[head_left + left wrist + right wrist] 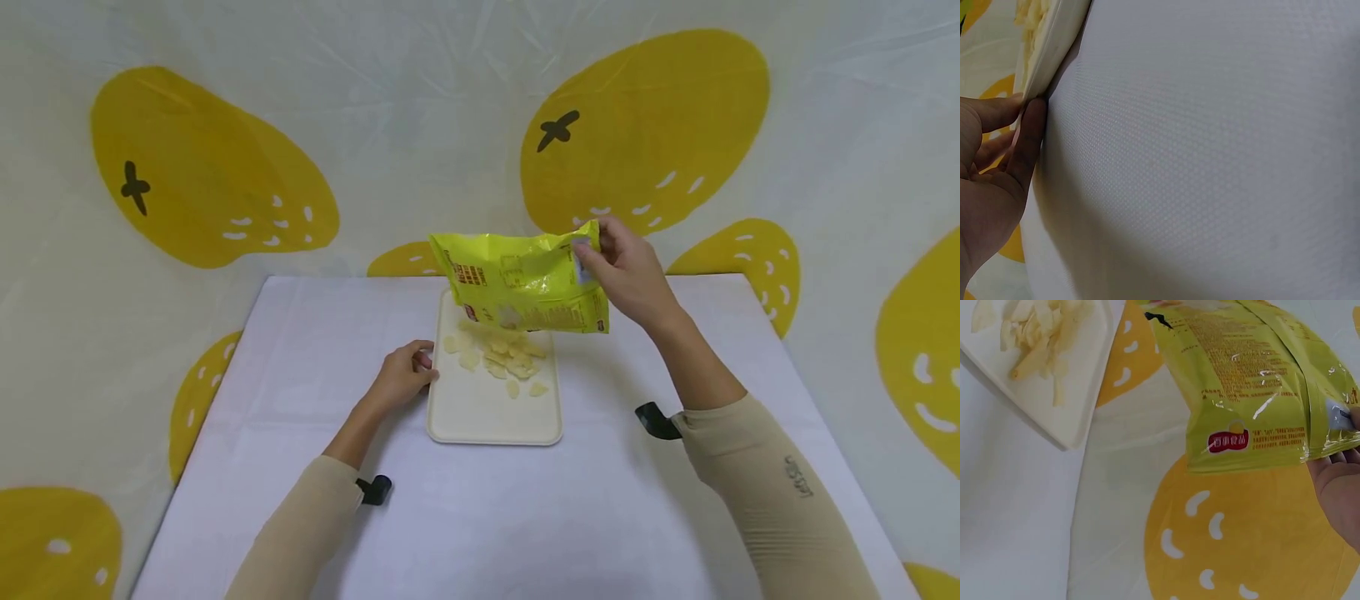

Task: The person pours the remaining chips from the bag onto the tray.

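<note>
High over the far part of a white tray [491, 423], my right hand [633, 275] grips a yellow potato chip bag [517, 279] by its right end. The bag lies sideways in the air, its printed back showing in the right wrist view. Beneath it, a pile of pale potato chips [513, 358] lies on the tray, with a few scattered around it. At the tray's left edge, my left hand [402, 379] holds the rim; the left wrist view shows fingers and thumb pinching it. The bag hides the tray's far end in the head view.
A white cloth [600, 517] covers the table under the tray. Behind and beside the table hangs a pale sheet [427, 125] printed with large yellow fruit shapes. Dark wrist mounts [660, 421] stick out from both beige sleeves [765, 492].
</note>
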Tool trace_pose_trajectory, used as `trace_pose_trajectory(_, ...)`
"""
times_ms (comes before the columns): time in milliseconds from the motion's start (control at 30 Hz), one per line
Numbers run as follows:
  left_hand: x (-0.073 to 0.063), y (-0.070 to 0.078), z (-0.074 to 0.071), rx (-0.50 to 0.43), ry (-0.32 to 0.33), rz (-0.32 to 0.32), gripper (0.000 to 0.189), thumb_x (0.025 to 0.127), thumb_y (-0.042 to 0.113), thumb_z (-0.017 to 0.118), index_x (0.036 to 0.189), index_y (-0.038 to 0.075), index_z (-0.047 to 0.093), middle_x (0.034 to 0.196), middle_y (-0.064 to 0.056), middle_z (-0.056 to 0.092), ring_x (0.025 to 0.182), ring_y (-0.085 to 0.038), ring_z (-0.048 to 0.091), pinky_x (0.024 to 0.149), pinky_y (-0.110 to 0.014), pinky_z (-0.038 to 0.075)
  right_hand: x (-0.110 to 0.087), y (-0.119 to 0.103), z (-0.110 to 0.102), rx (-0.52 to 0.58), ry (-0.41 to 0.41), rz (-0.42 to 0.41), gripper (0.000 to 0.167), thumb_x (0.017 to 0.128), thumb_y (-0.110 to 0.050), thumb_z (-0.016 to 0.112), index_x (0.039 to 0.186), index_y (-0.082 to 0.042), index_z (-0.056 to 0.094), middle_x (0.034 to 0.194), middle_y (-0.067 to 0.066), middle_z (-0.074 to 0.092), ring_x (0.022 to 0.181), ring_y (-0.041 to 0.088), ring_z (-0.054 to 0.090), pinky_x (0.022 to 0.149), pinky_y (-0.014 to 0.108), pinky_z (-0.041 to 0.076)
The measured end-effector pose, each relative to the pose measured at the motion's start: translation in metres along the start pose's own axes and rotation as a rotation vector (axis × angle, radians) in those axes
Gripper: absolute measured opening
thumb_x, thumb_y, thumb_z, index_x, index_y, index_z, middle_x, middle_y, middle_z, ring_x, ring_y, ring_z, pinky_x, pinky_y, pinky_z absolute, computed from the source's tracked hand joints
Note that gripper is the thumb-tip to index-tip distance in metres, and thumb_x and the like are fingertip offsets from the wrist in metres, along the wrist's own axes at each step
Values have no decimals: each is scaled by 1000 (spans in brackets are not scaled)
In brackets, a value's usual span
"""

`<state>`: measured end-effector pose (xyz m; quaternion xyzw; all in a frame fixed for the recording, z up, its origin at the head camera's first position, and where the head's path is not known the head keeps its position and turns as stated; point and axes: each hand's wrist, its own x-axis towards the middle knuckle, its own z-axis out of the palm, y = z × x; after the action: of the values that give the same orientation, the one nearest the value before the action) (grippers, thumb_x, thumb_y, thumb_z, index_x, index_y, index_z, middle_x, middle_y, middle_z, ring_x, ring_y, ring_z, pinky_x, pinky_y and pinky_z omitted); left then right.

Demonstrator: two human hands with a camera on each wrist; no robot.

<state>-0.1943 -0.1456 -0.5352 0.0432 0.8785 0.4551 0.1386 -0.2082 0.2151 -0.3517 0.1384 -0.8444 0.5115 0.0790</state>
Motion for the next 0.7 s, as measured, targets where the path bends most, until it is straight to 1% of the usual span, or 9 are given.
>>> trace_pose_trajectory(100, 0, 1, 1, -3, -2, -1, 55, 90, 6, 76, 142, 1, 56, 103, -12, 66, 75, -18, 64, 67, -28, 58, -1, 1, -4, 56, 12, 21, 33, 106, -17, 58, 134, 1, 53, 119, 19, 69, 86, 3, 68, 73, 15, 55)
trace_pose_trajectory(167, 0, 1, 1, -3, 2, 4, 55, 90, 6, 76, 141, 1, 57, 103, -12, 66, 75, -17, 64, 67, -28, 58, -4, 3, -8, 113, 31, 39, 30, 106, -18, 58, 130, -1, 53, 117, 11, 68, 86, 3, 68, 73, 15, 54)
trace_pose_trajectory(267, -1, 0, 1, -3, 2, 11, 54, 90, 5, 76, 141, 0, 57, 102, -13, 66, 74, -17, 65, 66, -28, 58, -10, 11, -13, 244, 68, 66, 24, 105, -18, 60, 125, -6, 55, 112, 2, 63, 84, 5, 68, 74, 15, 56)
trace_pose_trajectory(300, -1, 0, 1, -7, -1, 13, 54, 90, 5, 75, 141, -1, 57, 102, -13, 66, 74, -16, 65, 66, -28, 59, -12, 14, -14, 289, 81, 70, 22, 104, -17, 60, 123, -7, 55, 110, 1, 63, 82, 6, 68, 73, 16, 56)
trace_pose_trajectory(367, -2, -1, 1, -12, -1, 18, 54, 90, 4, 75, 140, -1, 57, 102, -14, 66, 73, -16, 65, 66, -28, 59, -17, 19, -17, 359, 106, 79, 19, 104, -17, 62, 121, -10, 56, 107, 0, 63, 78, 6, 66, 68, 15, 54)
trace_pose_trajectory(433, -3, -1, 0, -18, 3, 20, 54, 89, 4, 75, 140, -1, 57, 102, -14, 66, 73, -16, 65, 66, -29, 59, -21, 24, -19, 426, 125, 88, 20, 104, -16, 62, 121, -11, 55, 108, 1, 63, 79, 7, 64, 66, 14, 53)
trace_pose_trajectory(600, -2, -2, 0, -14, 10, 27, 54, 89, 4, 75, 140, -1, 57, 102, -14, 66, 75, -16, 64, 67, -29, 59, -32, 31, -24, 569, 157, 114, 29, 104, -14, 60, 130, -12, 49, 115, 2, 63, 89, 9, 65, 69, 15, 52)
trace_pose_trajectory(700, -1, -3, 0, -2, 14, 29, 54, 90, 4, 76, 140, -1, 57, 102, -13, 66, 75, -17, 64, 67, -28, 58, -36, 34, -27, 637, 185, 132, 32, 103, -14, 61, 133, -11, 49, 114, 2, 66, 92, 10, 65, 71, 16, 53)
